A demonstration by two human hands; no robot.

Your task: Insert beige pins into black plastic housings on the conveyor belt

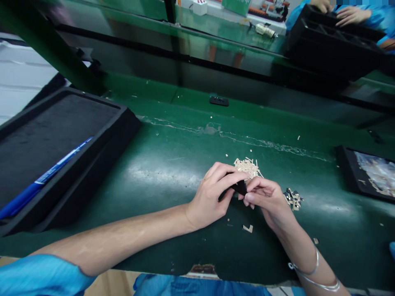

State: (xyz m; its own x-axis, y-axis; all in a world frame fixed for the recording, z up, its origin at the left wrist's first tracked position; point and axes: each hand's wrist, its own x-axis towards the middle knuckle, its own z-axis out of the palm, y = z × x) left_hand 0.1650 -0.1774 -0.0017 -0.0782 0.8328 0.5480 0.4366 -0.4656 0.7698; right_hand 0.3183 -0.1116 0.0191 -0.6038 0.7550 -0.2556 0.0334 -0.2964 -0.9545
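Above the green bench, my left hand [212, 193] grips a small, flat black part [240, 187] between thumb and fingers. The fingers cover much of it, so its full shape is hidden. At the part's right corner, my right hand [265, 197] is closed, with thumb and fingertips pressed together against it. Whether a tiny piece is also in that pinch I cannot make out. Just beyond the hands lies a pile of small beige strips [247, 166]. Right of my right wrist is a little heap of black and beige bits [293, 199]. An L-shaped beige scrap [248, 228] lies nearer me.
Stacked black trays [129, 119] stand at left, with a blue pen [46, 176] in the top one. Farther back lies a black plate [219, 101]. A black tray [348, 172] at right holds a plastic bag [375, 166]. Across the bench, a co-worker's hands [353, 15] touch a black divided box [333, 49].
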